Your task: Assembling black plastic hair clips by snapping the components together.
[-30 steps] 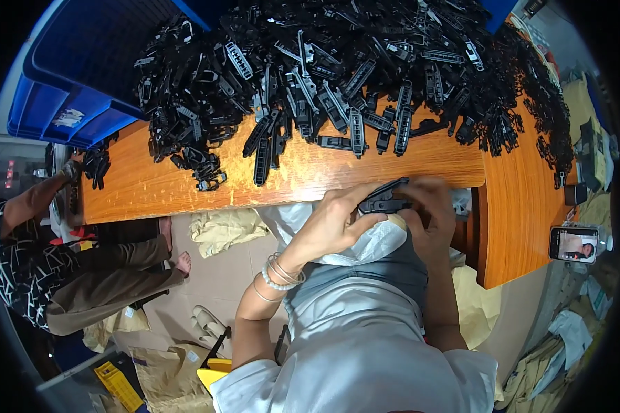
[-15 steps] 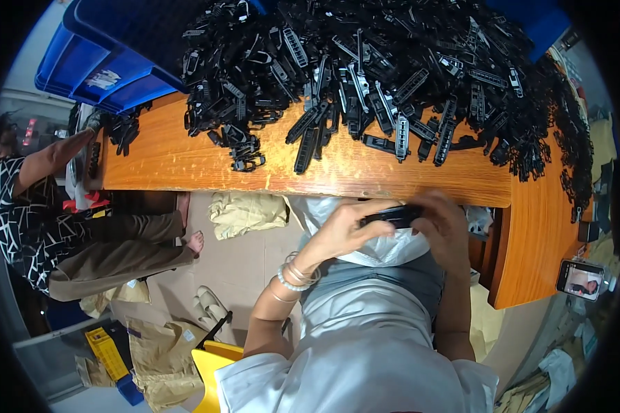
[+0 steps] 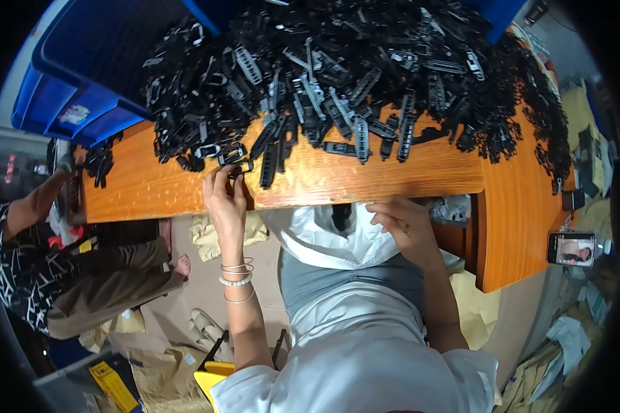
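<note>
At the table's front edge on the left, my left hand point(image 3: 225, 196) has its fingers closed on a small black plastic part point(image 3: 242, 167) that lies beside the pile. My right hand point(image 3: 404, 224) hovers over my lap with its fingers loosely bent and apart, and nothing shows in it. Below it an open white plastic bag point(image 3: 310, 241) spreads across my lap, with a dark object point(image 3: 342, 217) at its mouth. A large heap of black plastic parts point(image 3: 310, 89), many long and ladder-like, covers the back of the wooden table point(image 3: 365, 186).
A blue crate point(image 3: 82, 76) stands at the far left. Another person point(image 3: 27, 261) sits at the left end, an arm on the table. A phone point(image 3: 571, 248) shows a picture at the right. Brown paper bags point(image 3: 162, 375) and slippers point(image 3: 206, 323) lie on the floor.
Both hands held a black piece over the bag; they have since parted. My left hand reached forward and left to the table. A dark object now shows in the bag's mouth.
</note>
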Motion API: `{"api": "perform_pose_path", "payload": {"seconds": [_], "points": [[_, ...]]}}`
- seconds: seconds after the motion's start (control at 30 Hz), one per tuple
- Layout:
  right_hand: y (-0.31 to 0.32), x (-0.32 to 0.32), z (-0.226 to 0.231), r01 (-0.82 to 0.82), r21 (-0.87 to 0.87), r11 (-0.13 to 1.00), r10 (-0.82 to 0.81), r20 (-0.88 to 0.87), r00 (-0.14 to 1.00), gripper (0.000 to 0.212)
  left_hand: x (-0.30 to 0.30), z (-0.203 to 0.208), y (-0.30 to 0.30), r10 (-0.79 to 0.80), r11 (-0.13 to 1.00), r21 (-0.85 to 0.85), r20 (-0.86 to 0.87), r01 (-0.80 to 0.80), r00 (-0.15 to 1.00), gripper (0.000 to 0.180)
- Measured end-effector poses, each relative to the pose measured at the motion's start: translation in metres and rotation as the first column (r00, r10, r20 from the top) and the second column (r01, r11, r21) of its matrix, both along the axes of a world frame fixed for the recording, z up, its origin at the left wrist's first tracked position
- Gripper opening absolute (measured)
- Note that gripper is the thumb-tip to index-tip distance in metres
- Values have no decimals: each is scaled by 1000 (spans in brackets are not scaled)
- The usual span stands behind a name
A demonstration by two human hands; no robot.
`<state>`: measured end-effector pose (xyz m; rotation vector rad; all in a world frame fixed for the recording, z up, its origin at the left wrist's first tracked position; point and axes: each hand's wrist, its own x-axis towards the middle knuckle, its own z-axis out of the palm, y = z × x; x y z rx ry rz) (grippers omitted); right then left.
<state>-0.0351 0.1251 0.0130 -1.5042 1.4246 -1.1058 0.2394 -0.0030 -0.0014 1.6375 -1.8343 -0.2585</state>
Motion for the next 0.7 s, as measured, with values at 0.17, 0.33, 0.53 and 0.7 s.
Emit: {"api": "perform_pose_path", "payload": {"seconds": [0.17,0.33,0.53,0.7], "points": [[-6,-37,2,479,-205,853,-519,-245,819,13,-34,-5,2,-73,972,-212,153,105,986,16],[-19,-92,-6,682,-451,576,-815,-372,444,21,-39,-11,1,-105,965,-236,49,114,993,14],[-31,-111,3,777,-94,622,-674,-569,471,33,-36,-11,1,-164,955,-265,-109,130,980,12],[-26,-116,-13,735,-34,677,-693,-363,623,31,-45,-7,8,-130,980,-185,-326,72,936,17]]}}
